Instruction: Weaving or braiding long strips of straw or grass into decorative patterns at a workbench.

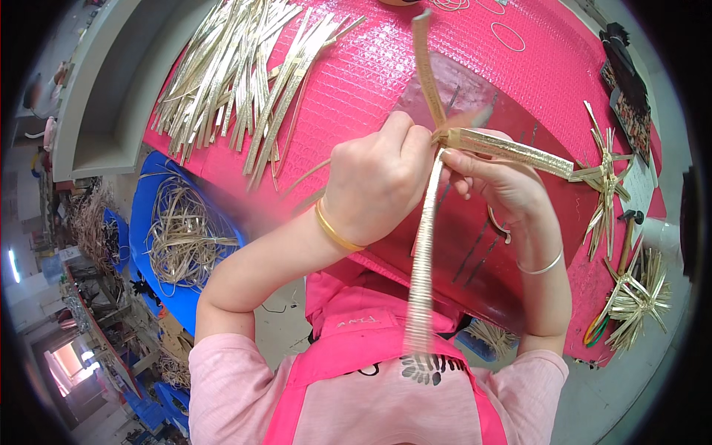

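Left hand (382, 167) closed and right hand (500, 174) pinching at crossed gold strips (512, 150) above dark red board (452, 226) | crossing formed, ends loose, seemingly unfinished | crossed-strip bundles (607, 178) lie at right; flat loose strips (241, 81) heaped upper left.

Long, flat gold strips (512, 150) look metallic, shiny and finely ribbed. The bright-pink plastic-looking table cover (356, 74) is glossy and textured; the dark-red rectangular mat (467, 215) smooth, glossy; the hot-pink cloth apron (326, 363) matt.
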A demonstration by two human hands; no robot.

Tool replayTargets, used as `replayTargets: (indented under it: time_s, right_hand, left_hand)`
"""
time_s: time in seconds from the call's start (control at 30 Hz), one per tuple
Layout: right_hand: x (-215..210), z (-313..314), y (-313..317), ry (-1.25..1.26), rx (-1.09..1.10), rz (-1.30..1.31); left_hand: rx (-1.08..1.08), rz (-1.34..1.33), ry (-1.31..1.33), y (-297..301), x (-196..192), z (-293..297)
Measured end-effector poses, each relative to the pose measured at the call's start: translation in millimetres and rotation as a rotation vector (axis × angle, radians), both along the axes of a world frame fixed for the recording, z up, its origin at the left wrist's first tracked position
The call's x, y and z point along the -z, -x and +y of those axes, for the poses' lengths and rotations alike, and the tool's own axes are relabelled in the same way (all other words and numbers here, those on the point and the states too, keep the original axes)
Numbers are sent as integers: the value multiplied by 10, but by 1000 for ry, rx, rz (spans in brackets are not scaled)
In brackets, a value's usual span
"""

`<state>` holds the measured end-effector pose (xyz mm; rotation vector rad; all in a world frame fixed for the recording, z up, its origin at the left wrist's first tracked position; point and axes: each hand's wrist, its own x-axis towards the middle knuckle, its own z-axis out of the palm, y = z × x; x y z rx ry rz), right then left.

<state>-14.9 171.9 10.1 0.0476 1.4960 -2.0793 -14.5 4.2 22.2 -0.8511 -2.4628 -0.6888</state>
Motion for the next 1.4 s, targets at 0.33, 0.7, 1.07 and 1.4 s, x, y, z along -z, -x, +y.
replayTargets:
  time_s: [0.33,0.7,1.07,1.4]
  right_hand:
    - [148,-175,-171,-146,271,331]
    - [148,-236,-290,378,258,31]
    - [91,-335,-251,-397,452,617]
    - [-46,-414,-285,-54,504,514]
  left_hand:
    - [192,-1393,-710,154,-114,-240]
    - [195,-439,-409,34,25,-229]
    - [107,-763,-418,36,-108,-208]
    - [226,-1327,-1262,49,-64,-43]
